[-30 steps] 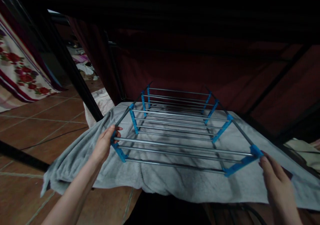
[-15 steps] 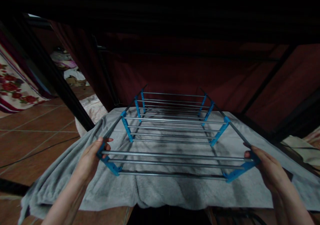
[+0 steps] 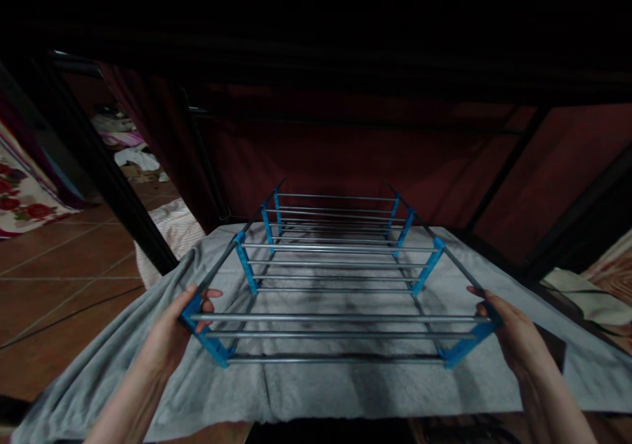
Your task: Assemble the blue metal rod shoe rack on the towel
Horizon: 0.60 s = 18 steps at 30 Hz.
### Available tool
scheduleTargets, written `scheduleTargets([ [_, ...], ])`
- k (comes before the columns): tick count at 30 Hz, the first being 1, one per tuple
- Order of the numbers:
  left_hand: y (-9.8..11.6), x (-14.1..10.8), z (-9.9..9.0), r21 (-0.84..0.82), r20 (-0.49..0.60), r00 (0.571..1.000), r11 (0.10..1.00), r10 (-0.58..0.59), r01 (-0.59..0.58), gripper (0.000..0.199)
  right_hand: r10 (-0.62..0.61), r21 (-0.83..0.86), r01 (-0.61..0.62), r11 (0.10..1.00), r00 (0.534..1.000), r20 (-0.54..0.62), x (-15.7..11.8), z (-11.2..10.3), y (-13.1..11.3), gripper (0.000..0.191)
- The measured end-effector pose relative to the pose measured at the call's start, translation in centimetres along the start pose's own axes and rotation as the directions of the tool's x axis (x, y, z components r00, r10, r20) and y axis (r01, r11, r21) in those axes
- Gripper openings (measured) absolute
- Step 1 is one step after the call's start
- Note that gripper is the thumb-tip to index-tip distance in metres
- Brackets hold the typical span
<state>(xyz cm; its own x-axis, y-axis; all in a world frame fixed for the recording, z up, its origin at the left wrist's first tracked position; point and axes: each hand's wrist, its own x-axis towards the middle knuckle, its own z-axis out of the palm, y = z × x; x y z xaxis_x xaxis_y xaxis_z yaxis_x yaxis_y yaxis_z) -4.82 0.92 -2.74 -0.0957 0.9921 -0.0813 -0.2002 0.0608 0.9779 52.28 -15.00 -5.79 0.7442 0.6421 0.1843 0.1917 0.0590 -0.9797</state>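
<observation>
A rack of grey metal tubes and blue plastic brackets lies on a grey blanket, its far end toward the dark red cloth. My left hand is closed around the near left corner, by the blue bracket and the side tube. At the near right corner, my right hand grips the matching blue bracket, its fingertips curled over the tube. Several crossbars run between the two sides.
Dark red curtains hang behind, framed by dark posts. A striped cloth and a cable lie on the tiled floor at left. Folded fabric sits at the right.
The rack's near end and both hands appear slightly lower and further left in the view. The background has also shifted down and left. Both hands keep their hold.
</observation>
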Motion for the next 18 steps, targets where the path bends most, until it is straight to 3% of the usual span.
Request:
scheduleTargets([
  [6,0.39,-0.04,0.69,0.054,-0.033,0.999,0.998,-0.021,0.022,0.034,0.118,0.104,-0.113,0.988,0.992,-0.038,-0.08,0.59,-0.18,0.055],
  [18,-0.01,0.39,0.50,-0.010,0.002,1.000,1.000,-0.005,0.005,0.035,0.098,0.073,-0.091,0.993,0.991,-0.089,-0.25,0.83,-0.18,0.054],
])
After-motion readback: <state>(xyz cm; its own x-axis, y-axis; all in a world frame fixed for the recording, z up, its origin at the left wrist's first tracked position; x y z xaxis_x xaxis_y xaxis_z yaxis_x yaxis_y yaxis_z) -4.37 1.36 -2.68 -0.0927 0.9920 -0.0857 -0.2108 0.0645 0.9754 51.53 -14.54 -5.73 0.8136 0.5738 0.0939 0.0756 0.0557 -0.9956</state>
